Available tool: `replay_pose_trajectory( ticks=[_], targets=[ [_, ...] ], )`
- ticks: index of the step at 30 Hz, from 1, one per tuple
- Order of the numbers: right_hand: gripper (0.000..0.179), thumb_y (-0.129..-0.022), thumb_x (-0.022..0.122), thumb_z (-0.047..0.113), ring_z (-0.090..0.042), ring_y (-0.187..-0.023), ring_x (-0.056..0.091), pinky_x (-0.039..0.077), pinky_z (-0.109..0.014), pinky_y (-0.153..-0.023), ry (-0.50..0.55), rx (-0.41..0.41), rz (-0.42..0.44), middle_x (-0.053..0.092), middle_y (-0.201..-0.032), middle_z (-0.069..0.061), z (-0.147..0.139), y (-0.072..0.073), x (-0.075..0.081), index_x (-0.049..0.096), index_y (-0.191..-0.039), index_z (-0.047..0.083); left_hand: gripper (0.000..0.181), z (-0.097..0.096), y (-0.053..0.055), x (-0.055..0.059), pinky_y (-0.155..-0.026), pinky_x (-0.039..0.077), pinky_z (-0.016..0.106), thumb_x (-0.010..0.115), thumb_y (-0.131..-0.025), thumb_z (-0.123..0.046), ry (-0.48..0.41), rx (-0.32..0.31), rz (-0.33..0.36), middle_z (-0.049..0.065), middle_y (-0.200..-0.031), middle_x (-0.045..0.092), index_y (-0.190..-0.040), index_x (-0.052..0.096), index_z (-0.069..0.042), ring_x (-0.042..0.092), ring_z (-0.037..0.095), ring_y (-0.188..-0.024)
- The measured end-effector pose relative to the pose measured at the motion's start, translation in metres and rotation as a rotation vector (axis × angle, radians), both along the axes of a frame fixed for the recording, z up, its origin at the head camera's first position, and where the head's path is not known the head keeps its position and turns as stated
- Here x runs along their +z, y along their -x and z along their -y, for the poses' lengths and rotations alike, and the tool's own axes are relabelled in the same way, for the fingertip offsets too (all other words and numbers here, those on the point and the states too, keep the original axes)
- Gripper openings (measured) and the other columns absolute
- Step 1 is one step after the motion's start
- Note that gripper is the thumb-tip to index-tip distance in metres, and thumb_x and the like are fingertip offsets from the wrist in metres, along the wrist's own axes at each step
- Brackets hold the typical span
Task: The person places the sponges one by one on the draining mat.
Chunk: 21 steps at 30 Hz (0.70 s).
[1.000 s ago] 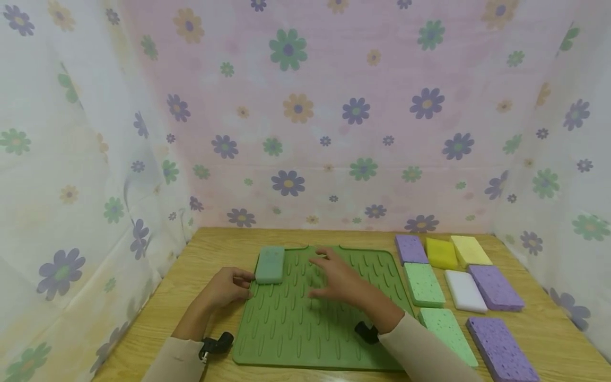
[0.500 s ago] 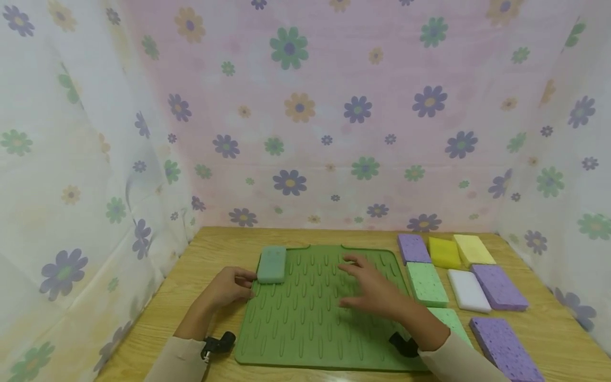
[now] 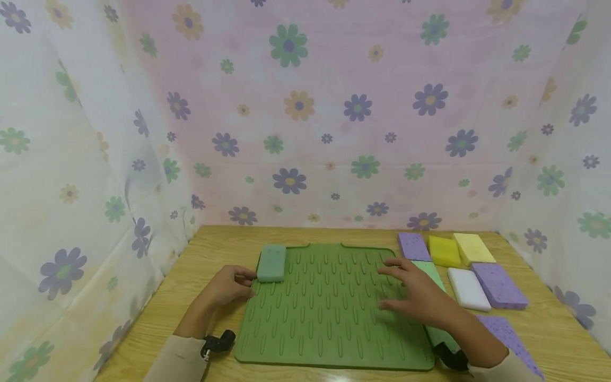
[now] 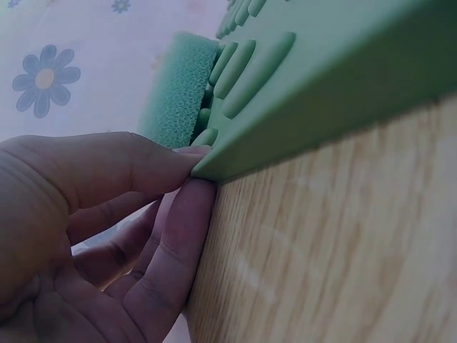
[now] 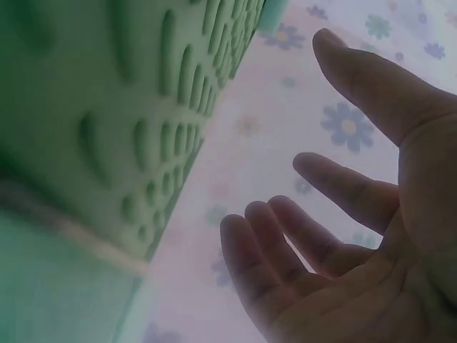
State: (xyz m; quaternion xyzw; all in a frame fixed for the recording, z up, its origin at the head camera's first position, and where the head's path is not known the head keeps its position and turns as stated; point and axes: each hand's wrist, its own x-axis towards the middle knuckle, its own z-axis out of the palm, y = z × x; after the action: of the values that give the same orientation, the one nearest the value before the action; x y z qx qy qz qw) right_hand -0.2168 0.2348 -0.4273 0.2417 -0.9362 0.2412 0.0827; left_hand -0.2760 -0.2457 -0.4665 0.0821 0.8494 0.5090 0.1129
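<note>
A green silicone mat with raised oval ridges lies on the wooden table. At its back left corner rests a blue-green sponge with a porous side. My left hand is at the mat's left edge beside this sponge; in the left wrist view the thumb and a finger pinch the mat's rim. Over the mat's right edge hovers my right hand, fingers spread and loosely bent, holding nothing. Below it a light green sponge is partly covered by the hand and wrist.
Right of the mat lie purple sponges, a dark yellow sponge, a pale yellow sponge and a white sponge. Flowered cloth encloses the back and sides of the wooden table.
My right hand has moved rightward from above the mat's middle to its right edge, now covering part of the green sponges. The left hand and the blue-green sponge have stayed in place.
</note>
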Motion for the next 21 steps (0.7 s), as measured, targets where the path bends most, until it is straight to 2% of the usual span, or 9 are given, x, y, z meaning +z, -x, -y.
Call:
replay_pose_trajectory(
  ticks=[9, 14, 17, 21],
  targets=[
    [0.054, -0.082, 0.087, 0.044, -0.032, -0.122, 0.064, 0.062, -0.041, -0.084, 0.016, -0.009, 0.003, 0.059, -0.142, -0.005, -0.045, -0.008, 0.001, 0.069, -0.129, 0.025, 0.050, 0.000, 0.003, -0.002, -0.078, 0.064, 0.037, 0.079, -0.085, -0.001, 0.001, -0.005, 0.004, 0.019, -0.117, 0.067, -0.133, 0.066, 0.005, 0.065, 0.022, -0.099],
    [0.052, -0.081, 0.086, 0.047, -0.028, -0.114, 0.065, 0.062, -0.034, -0.082, 0.035, -0.020, 0.033, 0.062, -0.132, 0.000, -0.070, -0.016, 0.002, 0.071, -0.124, 0.023, 0.050, -0.001, 0.002, -0.001, -0.079, 0.064, 0.037, 0.079, -0.085, 0.000, 0.002, 0.003, 0.009, 0.019, -0.117, 0.066, -0.133, 0.066, 0.005, 0.065, 0.022, -0.098],
    [0.050, -0.081, 0.087, 0.046, -0.024, -0.111, 0.065, 0.062, -0.032, -0.081, 0.055, -0.017, 0.045, 0.064, -0.127, 0.004, -0.086, -0.019, 0.002, 0.071, -0.123, 0.021, 0.049, -0.001, 0.003, 0.000, -0.078, 0.064, 0.037, 0.078, -0.085, 0.001, 0.007, 0.010, 0.009, 0.019, -0.116, 0.067, -0.132, 0.066, 0.005, 0.065, 0.022, -0.098],
    [0.048, -0.084, 0.086, 0.038, -0.012, -0.106, 0.066, 0.061, -0.029, -0.080, 0.085, -0.004, 0.069, 0.067, -0.122, 0.004, -0.109, -0.022, -0.001, 0.069, -0.125, 0.022, 0.049, -0.001, 0.002, 0.000, -0.078, 0.064, 0.037, 0.078, -0.086, 0.000, 0.011, 0.011, 0.011, 0.019, -0.116, 0.067, -0.133, 0.066, 0.005, 0.065, 0.022, -0.098]
  ],
)
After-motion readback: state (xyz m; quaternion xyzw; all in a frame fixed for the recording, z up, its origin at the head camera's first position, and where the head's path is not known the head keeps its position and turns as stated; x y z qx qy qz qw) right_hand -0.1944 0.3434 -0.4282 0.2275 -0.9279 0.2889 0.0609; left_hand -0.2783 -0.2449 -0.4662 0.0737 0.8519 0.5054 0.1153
